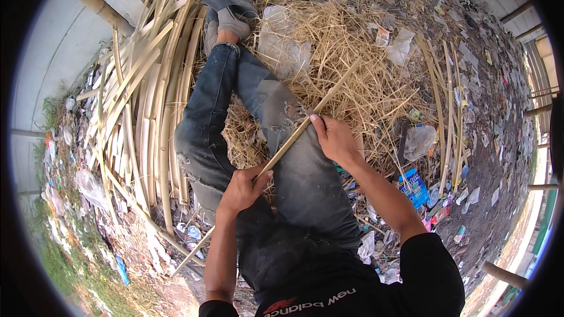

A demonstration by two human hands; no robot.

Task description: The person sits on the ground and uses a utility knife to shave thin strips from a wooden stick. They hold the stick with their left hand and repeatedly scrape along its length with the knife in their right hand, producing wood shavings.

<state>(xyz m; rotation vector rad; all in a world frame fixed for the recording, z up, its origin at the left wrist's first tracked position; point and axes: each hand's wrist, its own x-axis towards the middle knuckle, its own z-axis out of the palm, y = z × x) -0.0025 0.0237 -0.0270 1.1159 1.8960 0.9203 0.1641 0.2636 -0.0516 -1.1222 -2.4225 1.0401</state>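
the ground [487,158] was littered dirt under a heap of dry straw [346,53], with pale walls beyond. the left hand [242,189] had its fingers clamped on the lower part of a bamboo strip [305,123]; the right hand [333,138] pinched it higher up. the strip slanted across the jeaned lap. split bamboo slats [147,105] lay left of the fingers.

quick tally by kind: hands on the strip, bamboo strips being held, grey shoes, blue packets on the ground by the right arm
hands: 2, left hand and right hand
held bamboo strip: 1
grey shoes: 2
blue packet: 1
total: 6
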